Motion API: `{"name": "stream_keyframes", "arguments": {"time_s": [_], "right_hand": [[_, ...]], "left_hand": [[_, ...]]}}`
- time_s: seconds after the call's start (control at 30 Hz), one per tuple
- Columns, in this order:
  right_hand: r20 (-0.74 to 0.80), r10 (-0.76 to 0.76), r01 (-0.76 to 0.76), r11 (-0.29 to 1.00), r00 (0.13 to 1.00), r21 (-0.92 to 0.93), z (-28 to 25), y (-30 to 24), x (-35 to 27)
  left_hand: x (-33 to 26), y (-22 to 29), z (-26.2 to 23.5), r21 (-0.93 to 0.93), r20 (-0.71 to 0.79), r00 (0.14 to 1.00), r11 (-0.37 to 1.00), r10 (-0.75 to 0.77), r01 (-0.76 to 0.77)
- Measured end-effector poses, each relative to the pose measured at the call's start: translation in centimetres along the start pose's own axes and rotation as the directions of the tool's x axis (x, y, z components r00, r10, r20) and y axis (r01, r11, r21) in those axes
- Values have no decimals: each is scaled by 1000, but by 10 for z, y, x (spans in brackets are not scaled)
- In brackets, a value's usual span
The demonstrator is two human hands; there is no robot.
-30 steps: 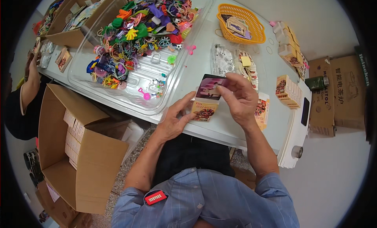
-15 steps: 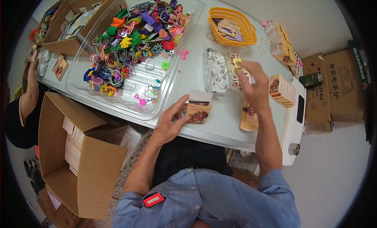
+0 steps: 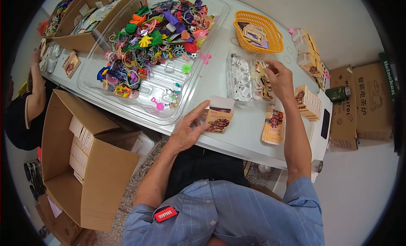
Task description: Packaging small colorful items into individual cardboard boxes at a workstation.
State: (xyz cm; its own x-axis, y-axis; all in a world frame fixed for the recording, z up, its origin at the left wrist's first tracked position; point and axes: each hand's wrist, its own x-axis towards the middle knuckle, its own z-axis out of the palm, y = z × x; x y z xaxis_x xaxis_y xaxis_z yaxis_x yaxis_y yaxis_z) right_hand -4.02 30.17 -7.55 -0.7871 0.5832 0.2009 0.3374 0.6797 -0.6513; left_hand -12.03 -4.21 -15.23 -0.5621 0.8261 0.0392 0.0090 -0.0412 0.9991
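Observation:
My left hand [image 3: 188, 129] steadies a small open-topped cardboard box [image 3: 218, 122], yellowish with a printed colourful figure; its white flap stands up and something dark shows inside. My right hand [image 3: 280, 81] is over a clear tray of small cards or packets [image 3: 261, 86]. Its fingertips are pinched together at the pile; what they hold is too small to make out. Beside that pile sits a bundle of small white packets [image 3: 240, 78]. A fanned stack of flat printed cartons [image 3: 273, 125] rests below my right wrist.
A large clear tray [image 3: 169, 121] of mixed small toys fills the left of the table. Behind my right hand stands a yellow basket [image 3: 277, 42] with cards. Packed boxes [image 3: 308, 103] line the right edge. An open carton [image 3: 103, 186] stands at lower left; a co-worker's arm [image 3: 37, 83] is beyond.
My right hand has come down onto the pile, and the pale yellow piece at its fingertips now shows less clearly. The whole view has shifted slightly. My left hand still keeps the box.

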Motion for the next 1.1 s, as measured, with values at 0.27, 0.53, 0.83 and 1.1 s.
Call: {"name": "stream_keyframes", "arguments": {"time_s": [0.27, 0.53, 0.83, 1.1], "right_hand": [[-91, -147, 125, 969, 985, -214, 1, 2, 5], [191, -237, 295, 872, 953, -390, 11, 20, -4], [-37, -107, 92, 951, 994, -294, 6, 13, -6], [7, 151, -144, 926, 988, 349, -19, -2, -26]], "left_hand": [[2, 1, 0, -15, 12, 999, 999, -35, 35], [1, 5, 2, 3, 11, 999, 999, -40, 40], [1, 7, 0, -2, 18, 1000, 1000, -24, 24], [1, 5, 0, -54, 22, 998, 997, -58, 59]]}}
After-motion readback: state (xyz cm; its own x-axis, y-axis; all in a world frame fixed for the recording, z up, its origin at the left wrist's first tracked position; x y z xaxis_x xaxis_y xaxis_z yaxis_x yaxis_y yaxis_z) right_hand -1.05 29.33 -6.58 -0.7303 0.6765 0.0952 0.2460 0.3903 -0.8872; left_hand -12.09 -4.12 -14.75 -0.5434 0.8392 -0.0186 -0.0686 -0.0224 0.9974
